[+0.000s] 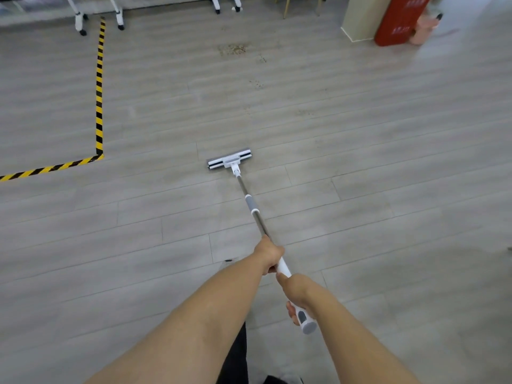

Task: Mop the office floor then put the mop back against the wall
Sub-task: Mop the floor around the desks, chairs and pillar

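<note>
Grey plank floor (110, 223), mop head (230, 161) flat on it ahead — its shaft (249, 198) runs straight back, left hand (270, 254) wrapped round it nearer the head, right hand (297, 293) gripping the top end — dirt patch (232, 49) well beyond.

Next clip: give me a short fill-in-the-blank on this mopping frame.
1. The left hand and right hand both grip the white-and-steel mop handle; the one nearer the flat grey mop head is the ___.
2. The striped floor tape is yellow and ___.
3. The tall cabinet at far right is ___.
Missing: left; black; red.
</note>
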A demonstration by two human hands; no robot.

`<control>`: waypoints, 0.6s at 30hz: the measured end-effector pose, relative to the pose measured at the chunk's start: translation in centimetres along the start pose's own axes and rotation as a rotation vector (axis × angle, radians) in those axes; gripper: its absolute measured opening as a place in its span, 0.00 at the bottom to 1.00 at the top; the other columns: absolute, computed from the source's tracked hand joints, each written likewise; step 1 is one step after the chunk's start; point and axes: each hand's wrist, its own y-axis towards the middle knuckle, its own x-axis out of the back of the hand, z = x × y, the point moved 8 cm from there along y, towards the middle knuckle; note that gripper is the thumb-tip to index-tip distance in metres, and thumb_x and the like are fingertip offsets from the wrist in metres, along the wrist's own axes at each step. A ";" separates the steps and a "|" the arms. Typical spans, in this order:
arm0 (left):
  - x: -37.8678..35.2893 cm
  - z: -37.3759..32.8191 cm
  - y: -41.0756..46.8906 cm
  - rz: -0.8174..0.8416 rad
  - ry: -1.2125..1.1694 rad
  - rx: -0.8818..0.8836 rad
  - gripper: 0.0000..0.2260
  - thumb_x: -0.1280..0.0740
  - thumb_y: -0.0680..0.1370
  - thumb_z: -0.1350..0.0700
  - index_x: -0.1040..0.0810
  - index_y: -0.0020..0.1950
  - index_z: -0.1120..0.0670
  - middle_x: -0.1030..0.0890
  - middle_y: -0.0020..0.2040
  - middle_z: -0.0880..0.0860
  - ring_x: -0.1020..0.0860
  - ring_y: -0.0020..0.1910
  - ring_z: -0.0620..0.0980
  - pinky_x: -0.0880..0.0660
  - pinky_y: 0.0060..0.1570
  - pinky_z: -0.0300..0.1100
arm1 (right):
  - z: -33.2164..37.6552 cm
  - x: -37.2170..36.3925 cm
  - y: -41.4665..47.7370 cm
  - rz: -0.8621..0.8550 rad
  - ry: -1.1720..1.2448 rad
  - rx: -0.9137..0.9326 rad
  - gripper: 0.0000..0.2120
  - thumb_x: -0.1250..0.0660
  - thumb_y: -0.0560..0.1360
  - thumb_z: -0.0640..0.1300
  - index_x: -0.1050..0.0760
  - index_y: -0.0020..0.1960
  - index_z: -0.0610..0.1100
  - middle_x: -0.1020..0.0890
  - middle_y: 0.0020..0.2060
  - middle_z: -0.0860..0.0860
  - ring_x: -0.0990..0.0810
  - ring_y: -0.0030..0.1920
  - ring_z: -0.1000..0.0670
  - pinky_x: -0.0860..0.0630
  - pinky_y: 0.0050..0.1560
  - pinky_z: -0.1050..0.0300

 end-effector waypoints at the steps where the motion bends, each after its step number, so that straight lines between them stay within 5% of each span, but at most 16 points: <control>1: -1.1 1.3 -1.2 0.000 0.001 0.005 0.13 0.38 0.80 0.59 0.32 0.64 0.52 0.23 0.56 0.56 0.22 0.45 0.54 0.23 0.31 0.43 | -2.0 -0.3 -0.4 -0.003 -0.011 -0.002 0.24 0.47 0.80 0.64 0.30 0.50 0.42 0.21 0.31 0.45 0.22 0.35 0.45 0.17 0.55 0.47; 7: -4.1 4.3 -5.8 0.009 0.012 0.001 0.12 0.37 0.80 0.58 0.33 0.63 0.53 0.24 0.57 0.57 0.22 0.45 0.54 0.21 0.32 0.44 | -7.6 -0.3 -3.3 -0.018 -0.014 0.014 0.23 0.45 0.81 0.62 0.31 0.51 0.42 0.22 0.33 0.45 0.24 0.32 0.47 0.18 0.48 0.50; 14: -3.4 2.8 -5.3 0.020 0.021 0.010 0.13 0.36 0.80 0.58 0.32 0.64 0.54 0.23 0.56 0.58 0.21 0.47 0.55 0.21 0.31 0.44 | -5.2 0.4 -3.7 -0.079 -0.094 -0.062 0.21 0.45 0.83 0.58 0.29 0.47 0.40 0.22 0.28 0.45 0.22 0.29 0.45 0.25 0.31 0.55; 18: -1.5 1.8 -2.8 0.001 0.034 0.013 0.14 0.35 0.80 0.57 0.33 0.65 0.52 0.24 0.56 0.56 0.22 0.45 0.54 0.23 0.30 0.43 | -2.4 -0.7 -1.9 -0.039 -0.196 -0.169 0.18 0.43 0.83 0.49 0.30 0.43 0.36 0.20 0.31 0.41 0.21 0.31 0.41 0.26 0.30 0.52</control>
